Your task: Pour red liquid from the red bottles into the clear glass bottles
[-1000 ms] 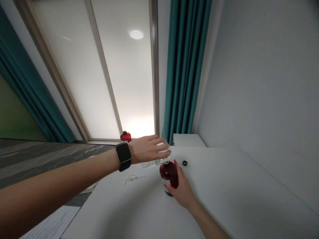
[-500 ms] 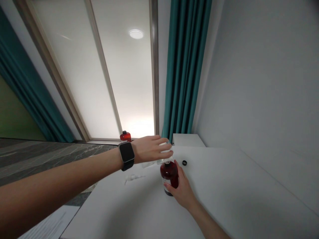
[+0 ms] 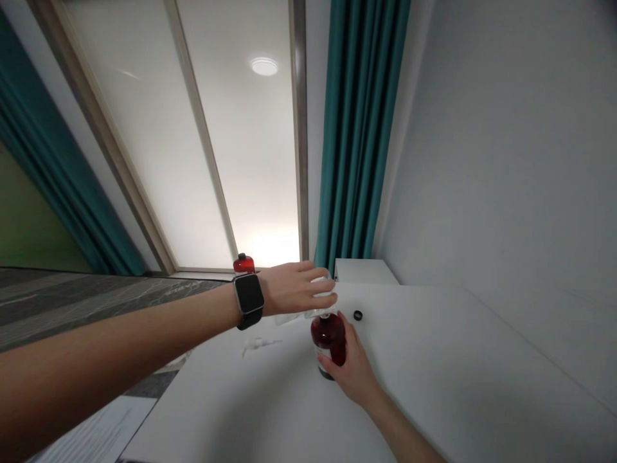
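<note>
My right hand (image 3: 357, 372) is wrapped around a dark red bottle (image 3: 326, 332) with a white label, which stands upright on the white table. The bottle's cap is off. Over its mouth, my left hand (image 3: 299, 287) is closed from above on a clear plastic container (image 3: 317, 313). The fingers hide most of that container, so its full shape cannot be made out. Left of the bottle lies a white pump head (image 3: 261, 344). A small black cap ring (image 3: 357, 315) rests on the table to the right, beyond my right fingertips.
Behind my left wrist stands a second red bottle (image 3: 243, 263) with a black cap. A white box-like piece (image 3: 366, 271) adjoins the table's far edge, before a teal curtain (image 3: 359, 128). Printed paper (image 3: 103, 431) lies at lower left; a wall (image 3: 511, 161) borders the right.
The view has shifted very slightly. Both hands keep their holds, and nothing on the table has visibly moved.
</note>
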A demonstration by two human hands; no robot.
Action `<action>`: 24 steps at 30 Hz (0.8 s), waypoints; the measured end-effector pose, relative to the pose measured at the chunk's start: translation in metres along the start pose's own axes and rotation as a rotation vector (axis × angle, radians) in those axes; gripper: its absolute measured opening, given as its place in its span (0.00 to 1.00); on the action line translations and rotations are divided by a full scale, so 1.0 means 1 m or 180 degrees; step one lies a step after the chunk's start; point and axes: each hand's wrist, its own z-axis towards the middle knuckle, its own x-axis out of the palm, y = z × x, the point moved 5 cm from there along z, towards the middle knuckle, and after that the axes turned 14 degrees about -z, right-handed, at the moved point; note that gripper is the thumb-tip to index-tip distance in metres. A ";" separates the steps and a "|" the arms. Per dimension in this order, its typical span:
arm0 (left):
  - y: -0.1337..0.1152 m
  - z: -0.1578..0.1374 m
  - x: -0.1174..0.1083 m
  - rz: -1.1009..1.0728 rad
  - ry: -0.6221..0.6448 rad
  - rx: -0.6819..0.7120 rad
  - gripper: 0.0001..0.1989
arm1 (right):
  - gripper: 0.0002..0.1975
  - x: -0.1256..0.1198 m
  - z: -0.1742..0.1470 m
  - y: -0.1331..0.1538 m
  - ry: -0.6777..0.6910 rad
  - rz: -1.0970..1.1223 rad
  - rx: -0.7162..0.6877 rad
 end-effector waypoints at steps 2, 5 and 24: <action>0.000 0.000 0.000 -0.0008 -0.0015 0.0016 0.21 | 0.44 0.000 -0.001 0.002 -0.0045 0.0002 -0.0004; 0.000 0.000 0.000 -0.0011 -0.0024 0.0054 0.21 | 0.44 0.000 -0.002 0.004 -0.0049 -0.0007 -0.0009; -0.003 0.002 -0.001 0.0255 0.0134 0.0141 0.17 | 0.44 0.002 -0.002 0.005 0.0084 -0.0013 0.0092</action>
